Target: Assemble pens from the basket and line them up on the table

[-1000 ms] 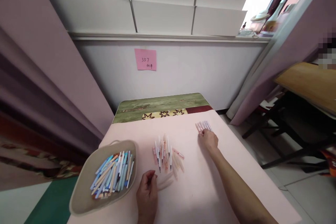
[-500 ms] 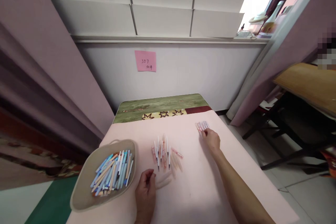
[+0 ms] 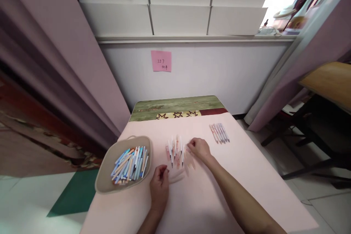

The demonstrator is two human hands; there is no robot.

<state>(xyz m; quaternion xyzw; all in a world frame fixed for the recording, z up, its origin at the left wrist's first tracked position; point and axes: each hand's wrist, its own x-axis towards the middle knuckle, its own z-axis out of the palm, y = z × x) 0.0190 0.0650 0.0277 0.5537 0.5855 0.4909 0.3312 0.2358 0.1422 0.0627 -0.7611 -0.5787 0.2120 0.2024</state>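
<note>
The right hand is just right of the away-pointing pen pile, left hand near-left; both hands' fingers nearly closed, contents unclear

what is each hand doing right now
left hand: fingers curled near the translucent pieces, can't tell if it holds anything
right hand: fingertips pinched together beside the pen parts, hold unclear

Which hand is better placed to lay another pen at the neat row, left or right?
Right, I'd judge. The right hand is at the loose pile's right side, nearer the row; the left hand sits between basket and pile, farther away.
</note>
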